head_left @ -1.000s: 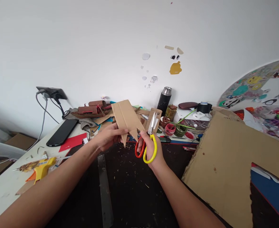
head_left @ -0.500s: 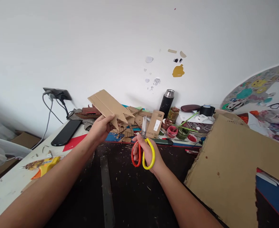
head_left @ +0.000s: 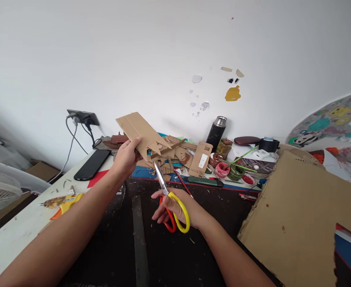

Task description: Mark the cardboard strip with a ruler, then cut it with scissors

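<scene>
A piece of brown cardboard (head_left: 142, 129) with pointed, notched cuts along its lower right end is pinched in my left hand (head_left: 126, 155), raised above the back of the mat. My right hand (head_left: 175, 205) holds scissors (head_left: 162, 179) with one red and one yellow handle. Their blades look closed and point up and left, with the tips just below the cardboard's notched end. I cannot tell whether they touch it. Behind the cardboard lies a heap of cardboard scraps (head_left: 179, 153).
A metal ruler (head_left: 140, 239) lies on the black mat (head_left: 109, 247). At left are a glue gun (head_left: 61, 203) and a phone (head_left: 92, 164). A black flask (head_left: 217, 133), paint jars (head_left: 223, 169) and a green cutter (head_left: 205, 181) stand or lie behind. A large cardboard sheet (head_left: 295, 215) covers the right side.
My right hand has lowered the scissors and turned the blades from upright to leaning left. The view has shifted slightly left. My left hand still holds the cardboard.
</scene>
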`<action>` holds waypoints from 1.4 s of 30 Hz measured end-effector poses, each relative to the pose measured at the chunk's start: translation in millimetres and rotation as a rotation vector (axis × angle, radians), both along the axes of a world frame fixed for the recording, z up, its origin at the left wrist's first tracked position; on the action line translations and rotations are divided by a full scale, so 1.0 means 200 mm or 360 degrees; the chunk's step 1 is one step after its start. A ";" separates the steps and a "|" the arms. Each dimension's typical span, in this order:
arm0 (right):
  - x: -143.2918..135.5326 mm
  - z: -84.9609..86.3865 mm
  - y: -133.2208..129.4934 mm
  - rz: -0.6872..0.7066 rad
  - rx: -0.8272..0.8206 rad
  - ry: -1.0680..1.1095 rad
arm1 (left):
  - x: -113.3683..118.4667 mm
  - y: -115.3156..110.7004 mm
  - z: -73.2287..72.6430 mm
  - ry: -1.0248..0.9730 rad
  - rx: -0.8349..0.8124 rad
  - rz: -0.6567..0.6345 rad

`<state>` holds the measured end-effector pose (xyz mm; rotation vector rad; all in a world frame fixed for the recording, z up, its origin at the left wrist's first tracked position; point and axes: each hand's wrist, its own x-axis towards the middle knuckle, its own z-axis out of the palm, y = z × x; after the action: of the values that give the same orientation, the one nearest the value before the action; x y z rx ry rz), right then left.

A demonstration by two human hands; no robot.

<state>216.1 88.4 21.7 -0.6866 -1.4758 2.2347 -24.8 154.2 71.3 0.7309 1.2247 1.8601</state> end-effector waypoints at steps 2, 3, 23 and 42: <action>0.01 -0.01 0.00 0.0063 -0.0010 0.0012 | 0.00 -0.01 0.00 0.0035 -0.0003 -0.0015; 0.01 -0.02 0.00 0.0082 -0.0005 0.0017 | 0.01 -0.01 0.01 0.0044 -0.0006 -0.0023; 0.03 -0.07 0.00 0.0279 -0.0013 0.0162 | 0.01 -0.04 0.02 0.0195 -0.0077 -0.0075; -0.01 0.07 -0.04 -0.0108 0.0120 -0.0118 | 0.11 -0.12 0.07 0.0432 -0.0146 -0.0341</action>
<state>215.1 80.7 36.7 -0.7912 -1.5394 2.1129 -3.0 130.0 85.2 1.0460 1.3327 1.5565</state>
